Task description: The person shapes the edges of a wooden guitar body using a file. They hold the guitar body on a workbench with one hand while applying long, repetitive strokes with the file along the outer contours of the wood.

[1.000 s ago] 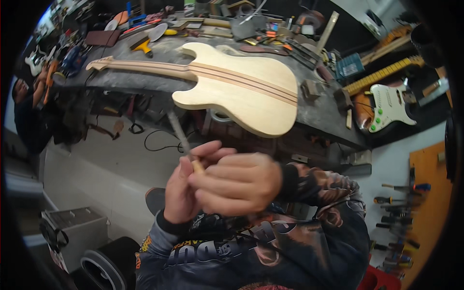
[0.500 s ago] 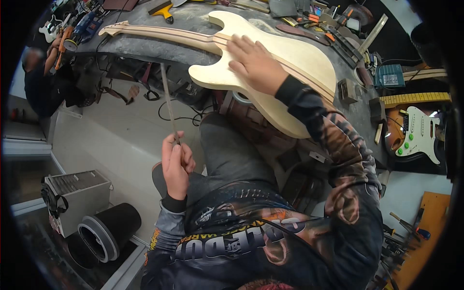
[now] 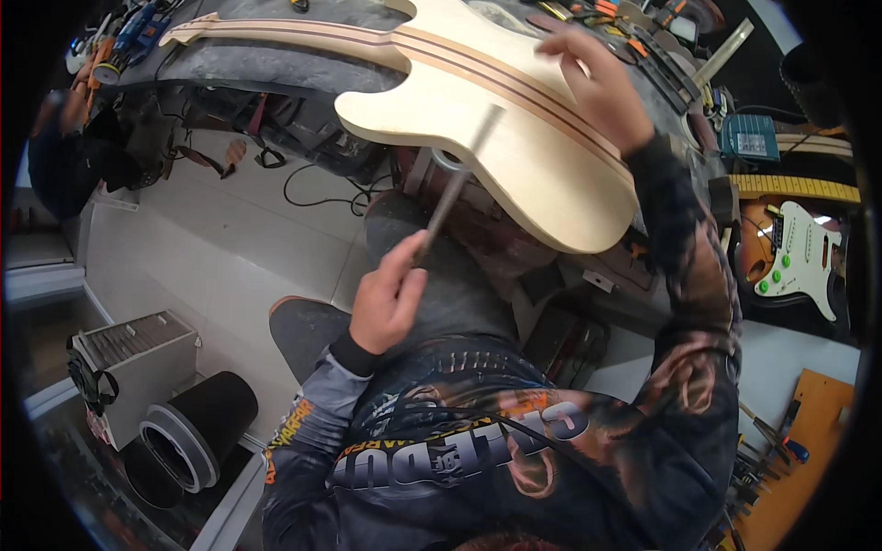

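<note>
An unpainted pale wooden electric guitar body [image 3: 551, 202] lies on the bench, its joined neck [image 3: 294, 35] reaching to the far left. Dark stripes run along the neck and down the middle of the body. My left hand [image 3: 386, 298] is closed around one end of a long, narrow grey file [image 3: 450, 193]. The file slants up and right, and its blurred far end overlaps the near edge of the body; contact cannot be made out. Over the right part of the body hovers my right hand [image 3: 602, 87], empty, with bent fingers apart.
Hand tools [image 3: 648, 50] crowd the bench's far right. A sunburst guitar body with a white pickguard [image 3: 799, 253] lies at the right. A black bin [image 3: 207, 427] and a grey cabinet [image 3: 152, 367] stand at lower left. Another person [image 3: 69, 156] is at far left.
My right hand has lifted off the guitar and moved right. My left hand has brought the file rightward, tilting it toward the guitar's near edge. The whole view has shifted slightly.
</note>
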Demonstrator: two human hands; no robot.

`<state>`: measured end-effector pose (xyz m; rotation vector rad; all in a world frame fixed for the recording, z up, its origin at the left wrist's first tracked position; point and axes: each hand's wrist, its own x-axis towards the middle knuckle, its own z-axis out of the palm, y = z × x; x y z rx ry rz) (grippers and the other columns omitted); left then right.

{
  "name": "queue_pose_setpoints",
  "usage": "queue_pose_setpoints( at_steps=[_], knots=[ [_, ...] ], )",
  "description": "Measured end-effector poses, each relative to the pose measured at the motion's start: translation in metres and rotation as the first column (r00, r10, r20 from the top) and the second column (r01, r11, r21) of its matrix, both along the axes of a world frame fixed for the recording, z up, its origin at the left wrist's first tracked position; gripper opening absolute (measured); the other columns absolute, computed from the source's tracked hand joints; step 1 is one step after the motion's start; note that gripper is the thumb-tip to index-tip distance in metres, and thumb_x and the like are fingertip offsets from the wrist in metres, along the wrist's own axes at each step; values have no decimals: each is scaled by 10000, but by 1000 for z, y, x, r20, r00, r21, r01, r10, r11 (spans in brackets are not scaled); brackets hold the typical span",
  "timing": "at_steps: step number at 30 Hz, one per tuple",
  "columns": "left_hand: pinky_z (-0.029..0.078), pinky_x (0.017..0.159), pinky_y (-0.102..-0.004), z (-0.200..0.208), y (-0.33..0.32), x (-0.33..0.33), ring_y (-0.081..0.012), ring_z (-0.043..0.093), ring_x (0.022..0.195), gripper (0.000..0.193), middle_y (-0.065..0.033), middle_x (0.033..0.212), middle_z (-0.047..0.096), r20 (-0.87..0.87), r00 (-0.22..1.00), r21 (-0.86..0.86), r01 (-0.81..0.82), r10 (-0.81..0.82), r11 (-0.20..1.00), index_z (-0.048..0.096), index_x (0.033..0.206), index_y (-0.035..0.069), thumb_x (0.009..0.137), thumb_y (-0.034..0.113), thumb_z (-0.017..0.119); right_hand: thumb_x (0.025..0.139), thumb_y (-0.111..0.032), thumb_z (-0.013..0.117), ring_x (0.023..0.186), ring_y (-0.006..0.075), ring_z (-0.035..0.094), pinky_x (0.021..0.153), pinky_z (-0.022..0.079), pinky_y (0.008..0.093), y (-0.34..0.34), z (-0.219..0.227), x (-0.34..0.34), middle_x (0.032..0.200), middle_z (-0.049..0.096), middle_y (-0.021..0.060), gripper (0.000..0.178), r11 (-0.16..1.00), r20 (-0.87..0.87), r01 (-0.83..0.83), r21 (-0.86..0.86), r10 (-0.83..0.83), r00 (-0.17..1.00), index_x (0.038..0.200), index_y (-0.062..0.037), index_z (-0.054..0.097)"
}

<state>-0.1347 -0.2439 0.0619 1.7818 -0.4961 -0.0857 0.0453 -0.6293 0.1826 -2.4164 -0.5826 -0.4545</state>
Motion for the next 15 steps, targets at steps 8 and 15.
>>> queue_pose_setpoints(
  at_steps=[8, 15],
  knots=[
    [509, 607, -431, -18, -7, -21, -294, 630, 647, 715, -95, 777, 564, 319, 907, 227, 209, -275, 951, 633, 1609, 97, 922, -58, 757, 1099, -171, 640, 1225, 454, 649, 1085, 524, 544, -35, -39, 54, 1239, 705, 225, 209, 828, 295, 25, -560, 171, 940, 1179, 13, 698],
    [507, 606, -443, 20, -28, -6, -316, 605, 616, 721, -123, 749, 550, 280, 952, 238, 56, -124, 970, 646, 1621, 119, 931, -65, 741, 1069, -148, 640, 1158, 405, 656, 1014, 524, 517, -24, -36, 46, 1176, 701, 200, 158, 802, 326, 65, -594, 166, 931, 1115, -6, 691]
  ],
)
